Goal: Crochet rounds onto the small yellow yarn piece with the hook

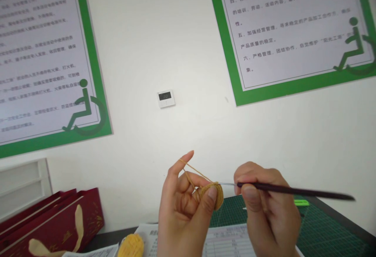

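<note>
My left hand [183, 206] pinches a small round piece of yellow crochet work [216, 194] between thumb and fingers. A yellow yarn strand [196, 169] runs over its raised forefinger. My right hand [267, 206] grips a dark crochet hook [293, 190]; its metal tip points left into the yellow piece. Both hands are held up in front of the wall, above the table.
A yellow yarn ball [131, 246] lies at the bottom edge beside printed papers [226, 241]. A green cutting mat [320, 229] covers the table at right. Red gift bags [55, 225] stand at left. Two green-framed posters and a small thermostat [166, 98] hang on the white wall.
</note>
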{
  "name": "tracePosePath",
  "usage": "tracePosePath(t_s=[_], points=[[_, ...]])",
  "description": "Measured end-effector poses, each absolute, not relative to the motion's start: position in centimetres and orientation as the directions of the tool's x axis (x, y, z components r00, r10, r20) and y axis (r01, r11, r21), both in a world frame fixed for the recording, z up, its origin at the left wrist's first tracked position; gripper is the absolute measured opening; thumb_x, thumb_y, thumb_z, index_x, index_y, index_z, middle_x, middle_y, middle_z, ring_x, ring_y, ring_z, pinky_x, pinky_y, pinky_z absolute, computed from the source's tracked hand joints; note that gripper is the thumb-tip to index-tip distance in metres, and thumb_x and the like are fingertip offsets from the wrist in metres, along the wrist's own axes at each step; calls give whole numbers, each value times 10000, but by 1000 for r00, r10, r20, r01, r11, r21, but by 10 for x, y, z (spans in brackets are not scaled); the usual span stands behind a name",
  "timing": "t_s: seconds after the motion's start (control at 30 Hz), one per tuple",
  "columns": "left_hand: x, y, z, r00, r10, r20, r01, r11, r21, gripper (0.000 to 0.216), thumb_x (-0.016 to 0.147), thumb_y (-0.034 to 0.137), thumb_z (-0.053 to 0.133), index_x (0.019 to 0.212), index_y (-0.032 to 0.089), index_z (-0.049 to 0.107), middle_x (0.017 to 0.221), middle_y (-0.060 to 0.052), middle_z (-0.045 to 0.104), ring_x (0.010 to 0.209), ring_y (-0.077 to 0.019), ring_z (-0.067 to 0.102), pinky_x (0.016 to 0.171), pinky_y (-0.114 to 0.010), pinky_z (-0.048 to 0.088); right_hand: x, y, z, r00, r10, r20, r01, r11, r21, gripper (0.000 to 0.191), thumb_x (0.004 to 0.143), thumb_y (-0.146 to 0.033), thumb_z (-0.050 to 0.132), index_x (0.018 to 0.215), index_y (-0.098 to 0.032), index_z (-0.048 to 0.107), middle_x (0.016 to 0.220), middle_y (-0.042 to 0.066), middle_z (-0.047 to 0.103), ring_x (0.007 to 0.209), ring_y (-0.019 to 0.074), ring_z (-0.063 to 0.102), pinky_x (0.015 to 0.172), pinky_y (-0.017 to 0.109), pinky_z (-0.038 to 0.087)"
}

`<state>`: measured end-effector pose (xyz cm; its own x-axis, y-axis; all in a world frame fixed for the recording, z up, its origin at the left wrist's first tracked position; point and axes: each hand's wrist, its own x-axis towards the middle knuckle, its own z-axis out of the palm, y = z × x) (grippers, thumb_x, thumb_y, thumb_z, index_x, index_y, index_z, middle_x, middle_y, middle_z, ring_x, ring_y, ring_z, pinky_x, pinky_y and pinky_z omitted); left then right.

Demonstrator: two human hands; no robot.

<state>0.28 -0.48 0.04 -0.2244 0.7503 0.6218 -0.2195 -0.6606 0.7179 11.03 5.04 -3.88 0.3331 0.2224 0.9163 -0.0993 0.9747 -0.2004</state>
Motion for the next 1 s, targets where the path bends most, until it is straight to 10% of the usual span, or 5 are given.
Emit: tracePosePath(t_s=[0.2, 0.37, 0.5, 0.7, 1.0], points=[[-2, -3, 1, -163, 802, 575, -319, -594, 738, 569, 761, 125, 851, 1286, 236, 661, 752, 5, 667, 613, -114, 578, 565, -231, 452, 114, 53, -21, 44, 730, 682, -619, 555, -555, 346, 989, -437, 590, 737, -203, 546, 649, -30, 506, 605, 114, 450, 589, 255, 395], [-1, -2, 1, -173, 786, 594, -325, -614, 719, 523, 759, 123, 854, 1241, 241, 687, 756, 4, 687, 623, -120, 614, 584, -242, 483, 104, 54, -21, -278, 758, 590, -752, 211, -625, 385, 912, -485, 691, 734, -203, 498, 697, -31, 529, 633, 105, 452, 611, 244, 418], [2, -2, 0, -205, 770, 605, -322, -636, 701, 496, 774, 106, 844, 1228, 242, 698, 734, 21, 662, 609, -108, 609, 589, -229, 493, 104, 57, -27, -64, 672, 738, -669, 520, -531, 228, 975, -367, 629, 815, -233, 536, 721, -28, 588, 654, 125, 549, 612, 262, 460], [-3, -3, 1, -114, 855, 506, -452, -498, 740, 567, 732, 85, 871, 1262, 207, 709, 762, -9, 688, 652, -131, 631, 612, -245, 512, 119, 61, -35, 110, -207, 972, 230, 957, 178, 426, 798, 18, 685, 1078, -303, 688, 811, 7, 719, 690, 175, 608, 627, 358, 504], [-9, -4, 2, -33, 893, 448, -511, -400, 761, 669, 679, 112, 915, 1308, 205, 704, 747, -13, 674, 735, -158, 670, 658, -232, 508, 101, 56, -31, 260, 200, 945, -307, 945, -115, 127, 993, -218, 558, 1043, -277, 659, 717, 4, 596, 655, 176, 606, 545, 317, 514]])
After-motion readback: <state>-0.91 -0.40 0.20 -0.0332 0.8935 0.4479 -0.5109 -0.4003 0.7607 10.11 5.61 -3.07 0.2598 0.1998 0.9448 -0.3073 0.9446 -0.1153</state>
